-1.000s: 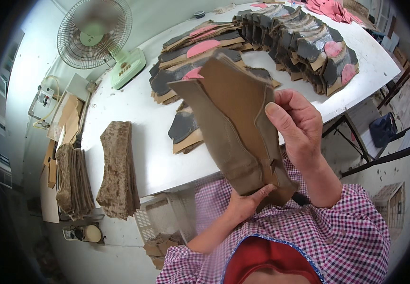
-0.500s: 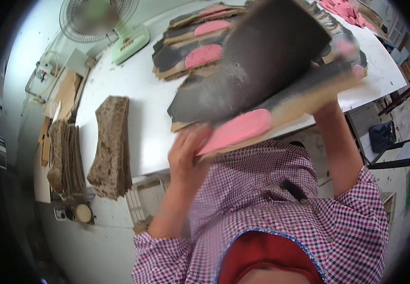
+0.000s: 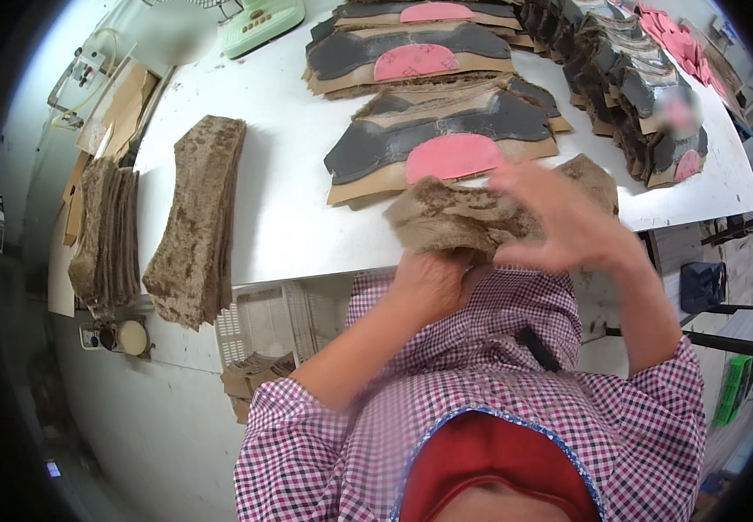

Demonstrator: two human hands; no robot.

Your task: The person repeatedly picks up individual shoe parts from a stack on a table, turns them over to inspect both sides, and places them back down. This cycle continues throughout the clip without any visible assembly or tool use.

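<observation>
A brown, fuzzy piece of plush fabric [image 3: 437, 209] is folded over and bunched at the table's front edge. Its near side is gripped by my left hand [image 3: 433, 283], the fingers tucked partly underneath it. Over its right part, my right hand [image 3: 559, 217] is spread and somewhat blurred, thumb and fingers apart. Just beyond lies a stack of tan pieces with dark grey shaped patches [image 3: 359, 150]; the front one carries a pink half-round patch [image 3: 455, 157]. What the folded fabric's inner side looks like is hidden.
On the left of the white table [image 3: 289, 226] are a brown plush stack [image 3: 194, 217] and another stack [image 3: 103, 235]. Similar patched stacks [image 3: 411, 61] lie farther back, with a long row [image 3: 620, 87] at right. A green fan base [image 3: 263, 24] stands behind. Below is a white crate [image 3: 259, 322].
The large dark-faced piece with a pink patch, raised between both hands before, is now folded with its brown plush outward. Both hands have come closer together, and the stack behind is uncovered.
</observation>
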